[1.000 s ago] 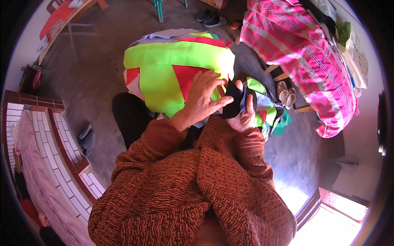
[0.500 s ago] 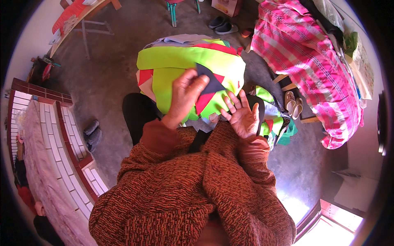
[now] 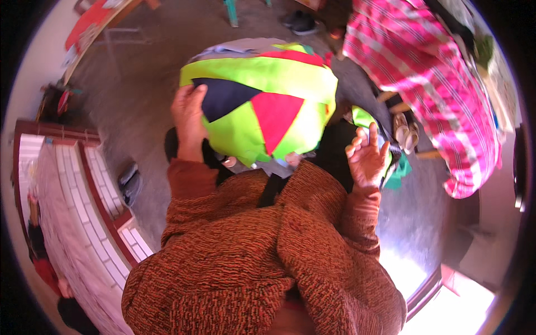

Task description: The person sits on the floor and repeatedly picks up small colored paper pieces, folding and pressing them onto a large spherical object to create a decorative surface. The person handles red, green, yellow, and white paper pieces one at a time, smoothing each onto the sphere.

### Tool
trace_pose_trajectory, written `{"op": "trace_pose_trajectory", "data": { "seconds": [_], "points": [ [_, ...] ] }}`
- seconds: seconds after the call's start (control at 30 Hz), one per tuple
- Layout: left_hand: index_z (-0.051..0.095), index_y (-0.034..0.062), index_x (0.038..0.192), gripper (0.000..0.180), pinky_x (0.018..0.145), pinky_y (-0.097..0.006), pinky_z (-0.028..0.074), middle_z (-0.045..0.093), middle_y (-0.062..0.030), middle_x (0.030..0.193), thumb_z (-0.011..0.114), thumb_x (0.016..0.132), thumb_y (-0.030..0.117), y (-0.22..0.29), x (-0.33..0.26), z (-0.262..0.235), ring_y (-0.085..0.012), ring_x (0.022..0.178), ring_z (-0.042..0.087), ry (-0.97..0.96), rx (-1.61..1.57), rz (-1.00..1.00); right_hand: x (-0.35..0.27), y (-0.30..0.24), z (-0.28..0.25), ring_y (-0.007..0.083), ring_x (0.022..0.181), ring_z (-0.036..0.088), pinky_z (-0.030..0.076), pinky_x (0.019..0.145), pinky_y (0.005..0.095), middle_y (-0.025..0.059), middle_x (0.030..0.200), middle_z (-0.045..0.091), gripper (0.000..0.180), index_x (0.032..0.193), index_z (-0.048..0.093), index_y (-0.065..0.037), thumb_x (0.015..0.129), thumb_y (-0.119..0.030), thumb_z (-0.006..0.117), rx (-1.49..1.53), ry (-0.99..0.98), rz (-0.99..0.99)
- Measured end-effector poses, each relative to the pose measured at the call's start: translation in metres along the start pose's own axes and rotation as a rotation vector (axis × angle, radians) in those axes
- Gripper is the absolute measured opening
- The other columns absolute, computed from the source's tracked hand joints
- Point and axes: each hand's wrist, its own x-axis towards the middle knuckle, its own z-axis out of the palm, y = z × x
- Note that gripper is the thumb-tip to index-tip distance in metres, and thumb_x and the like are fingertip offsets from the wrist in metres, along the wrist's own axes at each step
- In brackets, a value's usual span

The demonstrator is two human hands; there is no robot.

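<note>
A heap of cloth pieces (image 3: 234,137) rests in front of my knees, mostly bright yellow-green, with grey cloth (image 3: 240,49) along its far edge. A red triangular cloth piece (image 3: 274,114) lies on the yellow-green. To its left, a navy cloth piece (image 3: 229,99) is spread against the heap. My left hand (image 3: 190,117) grips this navy piece at its left edge, thumb in front; its other fingers are partly hidden. Away to the right, my right hand (image 3: 367,159) is raised with fingers apart and slightly curled, holding nothing, over a second bundle of green and white scraps (image 3: 364,118).
A pink checked cloth (image 3: 419,95) drapes over furniture at right, with pale shoes (image 3: 406,134) beside it. Dark shoes (image 3: 301,23) stand on the floor beyond the heap. Grey slippers (image 3: 130,184) lie near a white-tiled ledge (image 3: 75,178) at left. Another person's hand (image 3: 65,288) shows at lower left.
My left hand has carried the navy piece leftward from the middle of the heap to its left side. My right hand has moved right, away from the heap.
</note>
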Motion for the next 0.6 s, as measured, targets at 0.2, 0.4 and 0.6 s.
{"op": "trace_pose_trajectory", "data": {
  "seconds": [0.2,0.4,0.6],
  "points": [
    [0.053,0.0037,0.109,0.029,0.08,-0.028,0.047,0.059,-0.006,0.102,0.068,0.084,0.006,-0.026,0.009,-0.029,-0.015,0.088,0.056,0.025,0.304,0.438,-0.039,-0.077,-0.037,0.0232,0.093,0.061,0.047,0.085,0.0376,0.0163,0.11,0.064,0.039,0.121,0.055,-0.005,0.094,-0.033,0.051,-0.007,0.249,-0.349],
    [0.051,0.0008,0.114,0.038,0.097,-0.041,0.038,0.049,-0.02,0.128,0.069,0.081,0.009,-0.002,-0.019,0.04,-0.0351,0.119,0.045,-0.112,0.906,0.769,-0.128,-0.128,-0.12,0.0215,0.082,0.061,0.049,0.072,0.034,0.0132,0.095,0.064,0.02,0.108,0.054,-0.007,0.093,-0.02,0.053,-0.159,0.778,-0.584],
    [0.046,0.0069,0.13,0.052,0.104,-0.052,0.028,0.042,-0.0186,0.138,0.053,0.091,0.039,-0.027,-0.023,0.065,-0.0379,0.13,0.036,-0.348,1.32,0.863,-0.181,-0.101,-0.199,0.0195,0.074,0.06,0.051,0.064,0.029,0.0124,0.089,0.064,0.021,0.109,0.053,-0.004,0.093,-0.018,0.053,-0.082,1.003,-0.45]
  ]
}}
